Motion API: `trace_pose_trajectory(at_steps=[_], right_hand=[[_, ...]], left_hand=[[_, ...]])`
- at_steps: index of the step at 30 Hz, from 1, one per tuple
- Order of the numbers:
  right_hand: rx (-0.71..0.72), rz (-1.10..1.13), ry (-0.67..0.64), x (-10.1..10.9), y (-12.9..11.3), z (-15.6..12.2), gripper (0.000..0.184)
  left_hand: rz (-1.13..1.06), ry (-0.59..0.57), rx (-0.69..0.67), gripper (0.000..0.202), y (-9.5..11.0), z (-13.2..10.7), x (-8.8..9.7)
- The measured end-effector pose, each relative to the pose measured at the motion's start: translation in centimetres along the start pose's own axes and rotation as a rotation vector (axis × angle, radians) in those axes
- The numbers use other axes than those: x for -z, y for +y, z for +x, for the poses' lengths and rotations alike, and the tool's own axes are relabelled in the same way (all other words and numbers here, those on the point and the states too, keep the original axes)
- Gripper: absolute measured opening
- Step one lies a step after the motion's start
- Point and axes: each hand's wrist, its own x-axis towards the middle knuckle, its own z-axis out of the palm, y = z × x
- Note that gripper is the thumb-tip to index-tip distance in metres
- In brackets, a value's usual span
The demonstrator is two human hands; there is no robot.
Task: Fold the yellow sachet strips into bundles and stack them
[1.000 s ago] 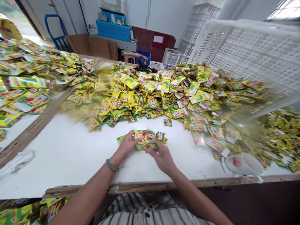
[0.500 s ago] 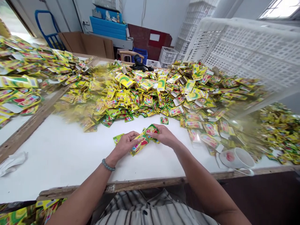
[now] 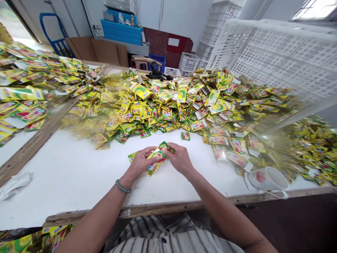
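Note:
My left hand [image 3: 139,164] is closed around a small yellow box [image 3: 154,166] with a red fruit picture, tilted with its upper end to the right. My right hand [image 3: 181,159] pinches a green sachet [image 3: 163,146] at that upper end. The sachet overlaps the box end; how far it sits inside, I cannot tell. Part of a green-yellow packet [image 3: 131,156] shows behind my left hand. One loose sachet [image 3: 185,136] lies on the white tabletop [image 3: 86,175] beyond my right hand.
A big heap of sachets and boxes [image 3: 163,95] spans the table's back. At right stand a white mug [image 3: 268,178] and a tilted white plastic basket [image 3: 276,52]. A wooden strip [image 3: 39,140] and crumpled tissue [image 3: 15,184] are at left.
My right hand has shifted left and slightly down, bringing the green sachet against the box's upper end. My left hand still holds the box in nearly the same place.

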Motion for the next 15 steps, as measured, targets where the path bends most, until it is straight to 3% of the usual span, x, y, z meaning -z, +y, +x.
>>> trace_pose_trajectory(at_steps=[2, 4, 7, 10, 15], right_hand=[[0.031, 0.039, -0.024, 0.2, -0.1, -0.2, 0.022], [0.050, 0.027, 0.052, 0.3, -0.2, -0.4, 0.021], [0.113, -0.139, 0.129, 0.3, -0.5, -0.6, 0.015], [0.139, -0.229, 0.022, -0.1, -0.9, -0.9, 0.017], [0.092, -0.200, -0.146, -0.7, -0.9, -1.2, 0.026]], left_hand=[[-0.012, -0.001, 0.021, 0.064, 0.1, 0.0, -0.1], [-0.026, -0.007, 0.017, 0.062, 0.2, 0.0, -0.1], [-0.044, 0.010, -0.015, 0.059, 0.1, 0.1, -0.2], [-0.060, 0.023, -0.013, 0.057, 0.0, 0.0, -0.2], [-0.076, -0.019, -0.024, 0.053, -0.3, -0.2, -0.2]])
